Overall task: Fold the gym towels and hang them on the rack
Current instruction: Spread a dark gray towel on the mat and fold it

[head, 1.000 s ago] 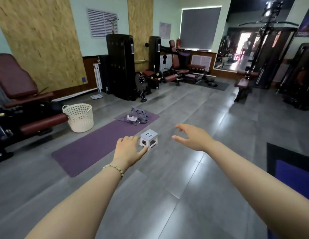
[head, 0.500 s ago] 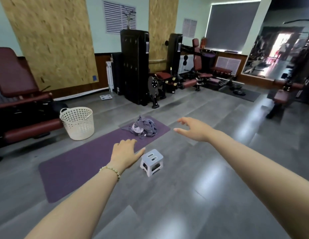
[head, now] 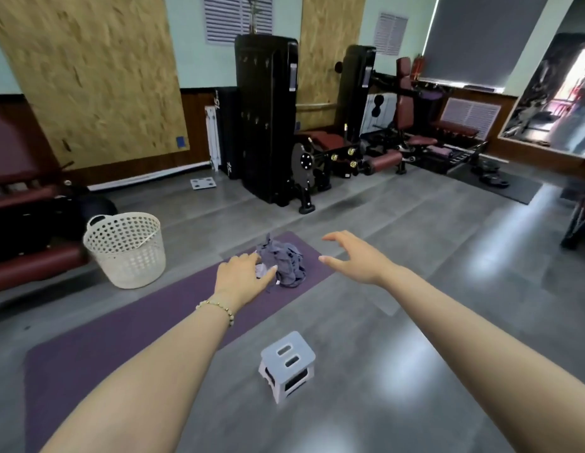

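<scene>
Grey cloth, crumpled into one heap, is the gym towels point(head: 284, 266); they lie on the purple mat point(head: 121, 338) close to its far corner, a paler piece showing at the heap's left side. How many towels are in the heap cannot be told.

Both arms are stretched out toward it; the left hand point(head: 240, 277) has its back to the camera with fingers loosely extended at the heap's near-left side, and whether they touch the cloth cannot be told; the right hand point(head: 353, 259) hovers off the mat's far right edge, fingers spread apart and thumb out, holding nothing.

White and perforated, a basket point(head: 124, 253) stands on the floor point(head: 415, 322) off the mat's far left edge; a small grey stool point(head: 287, 364) stands on the floor just off the mat's right edge, between the arms and nearer the person than the towels; no rack can be plainly made out.

My judgement is that nothing is folded yet and the pick-up comes first. Risks from here: a grab at the middle of the heap could lift several tangled towels together, so none can be spread flat; a loose end could trail onto the floor; the stool sits low in the path and could catch a foot; the mat could ruck if cloth is dragged rather than lifted.
</scene>
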Available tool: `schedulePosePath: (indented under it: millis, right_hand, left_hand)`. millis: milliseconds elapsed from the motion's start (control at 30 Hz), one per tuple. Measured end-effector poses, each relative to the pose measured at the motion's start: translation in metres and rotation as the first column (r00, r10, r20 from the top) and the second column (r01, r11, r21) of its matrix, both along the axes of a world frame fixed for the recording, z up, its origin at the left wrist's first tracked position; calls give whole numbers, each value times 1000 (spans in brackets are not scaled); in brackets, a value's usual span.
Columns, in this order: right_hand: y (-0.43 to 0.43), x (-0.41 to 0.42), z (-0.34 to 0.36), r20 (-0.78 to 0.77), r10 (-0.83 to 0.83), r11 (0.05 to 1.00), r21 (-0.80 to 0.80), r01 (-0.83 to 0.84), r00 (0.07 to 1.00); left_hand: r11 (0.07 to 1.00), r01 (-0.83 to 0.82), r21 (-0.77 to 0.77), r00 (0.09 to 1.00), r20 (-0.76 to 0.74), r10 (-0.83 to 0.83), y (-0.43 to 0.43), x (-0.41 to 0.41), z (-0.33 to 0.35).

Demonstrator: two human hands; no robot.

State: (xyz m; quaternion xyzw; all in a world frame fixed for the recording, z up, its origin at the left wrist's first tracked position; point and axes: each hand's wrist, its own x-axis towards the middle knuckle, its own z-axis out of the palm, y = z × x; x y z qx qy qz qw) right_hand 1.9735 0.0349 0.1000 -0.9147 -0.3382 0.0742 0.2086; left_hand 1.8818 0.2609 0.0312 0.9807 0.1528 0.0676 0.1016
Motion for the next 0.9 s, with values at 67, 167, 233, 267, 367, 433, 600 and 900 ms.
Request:
schedulePosePath:
  millis: [67, 167, 233, 267, 367, 433, 600, 900]
  right_hand:
    - [13, 52, -4, -16, 6, 1000, -3, -6, 1000]
    - [36, 131, -14, -24, 36, 999, -28, -37, 999]
    - [54, 186, -26, -29, 63, 997, -32, -64, 998]
    - [65, 214, -33, -29, 78, 996, -41, -79, 997]
    - [102, 299, -54, -29, 130, 990, -52, -131, 991]
    - [131, 355, -66, -38, 168, 985, -43, -169, 985]
    - [216, 468, -80, -64, 298, 944, -127, -304, 952]
    - [362, 598, -121, -89, 308, 940, -125, -317, 947]
  left_hand:
    - [1000, -13, 0, 1000, 6, 13, 17, 49, -1]
    - [999, -42, -4, 999, 4, 42, 43, 116, -10]
    - [998, -65, -19, 998, 12, 65, 62, 158, -20]
    - [996, -81, -36, 996, 19, 81, 72, 181, -27]
    - [986, -145, -82, 989, 28, 148, 102, 247, -45]
    - [975, -195, -106, 980, 9, 198, 120, 291, -54]
    - [940, -306, -148, 952, -14, 307, 171, 377, -57]
    - [953, -283, -108, 959, -46, 279, 315, 517, -70]
